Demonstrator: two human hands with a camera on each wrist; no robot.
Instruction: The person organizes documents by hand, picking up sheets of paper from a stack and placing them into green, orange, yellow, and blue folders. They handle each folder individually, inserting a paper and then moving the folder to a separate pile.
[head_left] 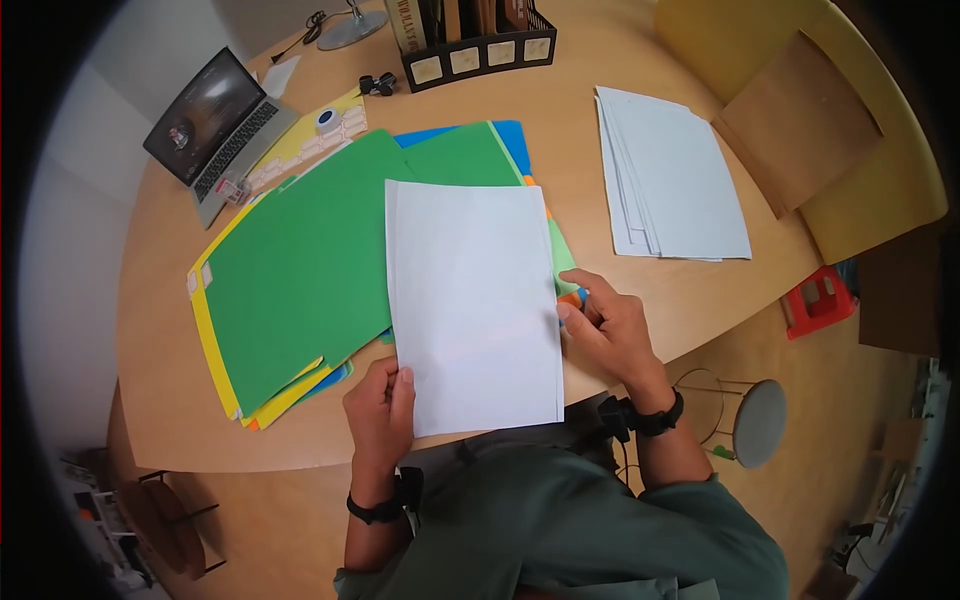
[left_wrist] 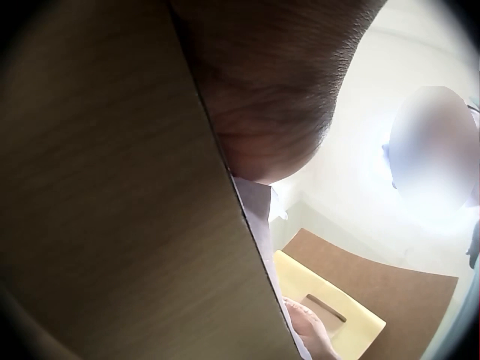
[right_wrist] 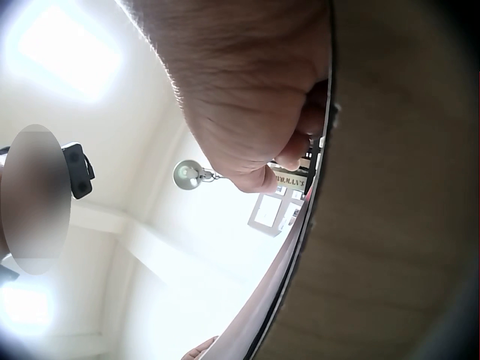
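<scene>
A white stack of paper [head_left: 475,300] lies partly over green folders [head_left: 310,260] near the table's front edge. At its lower left corner my left hand [head_left: 382,412] grips the edge, thumb on top. My right hand [head_left: 612,330] is at the paper's right edge, fingers bent and spread apart, thumb tip close to the edge; whether it touches is unclear. In the left wrist view my left hand [left_wrist: 270,97] is beside the table edge, its fingers hidden. The right wrist view shows my right hand [right_wrist: 240,97] with fingers bent at the table's edge.
Another pile of white sheets [head_left: 675,175] lies at the right, near a yellow chair [head_left: 880,210] with a brown sheet. Behind the folders are a laptop [head_left: 225,125], a tape roll [head_left: 327,121] and a black book holder [head_left: 480,60]. A stool [head_left: 760,422] stands below right.
</scene>
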